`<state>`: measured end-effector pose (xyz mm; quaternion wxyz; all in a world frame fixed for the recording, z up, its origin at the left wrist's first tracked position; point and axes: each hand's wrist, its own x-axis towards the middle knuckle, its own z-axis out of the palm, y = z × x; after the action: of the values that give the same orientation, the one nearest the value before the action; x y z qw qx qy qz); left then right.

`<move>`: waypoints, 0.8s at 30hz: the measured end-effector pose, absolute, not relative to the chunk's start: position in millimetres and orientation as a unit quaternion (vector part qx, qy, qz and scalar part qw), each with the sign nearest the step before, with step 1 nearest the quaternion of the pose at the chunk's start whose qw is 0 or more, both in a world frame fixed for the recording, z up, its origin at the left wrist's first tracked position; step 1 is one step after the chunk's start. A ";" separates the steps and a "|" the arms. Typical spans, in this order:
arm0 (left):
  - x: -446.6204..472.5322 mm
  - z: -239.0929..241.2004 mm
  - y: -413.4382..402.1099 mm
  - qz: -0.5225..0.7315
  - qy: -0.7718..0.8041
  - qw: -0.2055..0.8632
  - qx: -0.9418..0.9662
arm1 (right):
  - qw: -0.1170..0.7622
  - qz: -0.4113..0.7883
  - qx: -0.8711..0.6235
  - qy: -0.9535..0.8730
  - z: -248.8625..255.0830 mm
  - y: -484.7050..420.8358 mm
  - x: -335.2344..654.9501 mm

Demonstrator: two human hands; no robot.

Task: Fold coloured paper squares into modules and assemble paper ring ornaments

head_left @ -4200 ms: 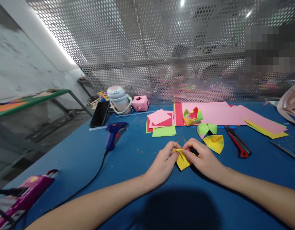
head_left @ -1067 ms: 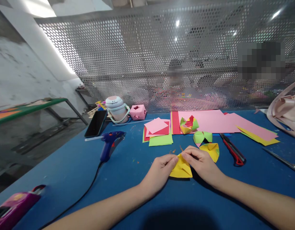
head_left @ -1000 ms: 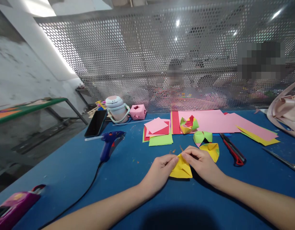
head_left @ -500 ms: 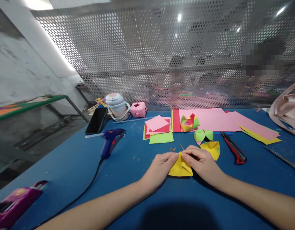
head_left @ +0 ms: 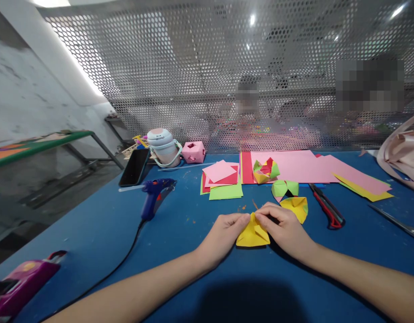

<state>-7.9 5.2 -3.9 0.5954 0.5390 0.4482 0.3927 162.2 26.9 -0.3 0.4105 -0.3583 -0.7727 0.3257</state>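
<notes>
A folded yellow paper piece (head_left: pixel 253 237) is pinched between my two hands, just above the blue tabletop. My left hand (head_left: pixel 223 235) grips its upper left side with thumb and fingers pressed together. On the upper right side, my right hand (head_left: pixel 285 229) pinches it the same way. Behind the right hand lies another folded yellow paper piece (head_left: pixel 297 207), partly covered by that hand. Just beyond it sits a folded green paper piece (head_left: pixel 285 188) with a bit of pink. A multicoloured folded paper piece (head_left: pixel 265 170) stands farther back on pink sheets.
Blue glue gun (head_left: pixel 153 199) with black cord lies left, near a phone (head_left: pixel 135 167), a lidded cup (head_left: pixel 163 148) and a pink paper ball (head_left: pixel 193 152). Paper squares (head_left: pixel 222 179) are stacked centrally. A red-handled cutter (head_left: pixel 328 208) and scissors (head_left: pixel 395 220) lie right. A perforated metal screen (head_left: pixel 207 80) stands behind.
Both hands keep their pinch on the yellow paper piece, with hardly any movement. The whole view has shifted very slightly.
</notes>
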 end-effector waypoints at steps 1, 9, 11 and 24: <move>-8.0 -4.0 5.2 0.393 0.452 0.588 0.543 | 0.410 0.325 -0.359 -0.773 -0.1 26.6 162.0; -6.5 -0.7 4.3 0.384 0.486 0.494 0.610 | 0.406 0.328 -0.358 -0.774 0.4 25.7 161.0; -5.7 1.4 3.4 0.379 0.498 0.464 0.627 | 0.405 0.327 -0.358 -0.775 0.2 25.6 161.0; -3.6 -1.1 1.0 0.360 0.506 0.397 0.676 | 0.404 0.336 -0.349 -0.776 -1.4 25.7 160.8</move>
<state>-3.6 1.0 -1.1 0.3967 0.6761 0.5061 0.3598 160.8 25.7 -1.4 0.4036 -0.3488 -0.7761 0.3363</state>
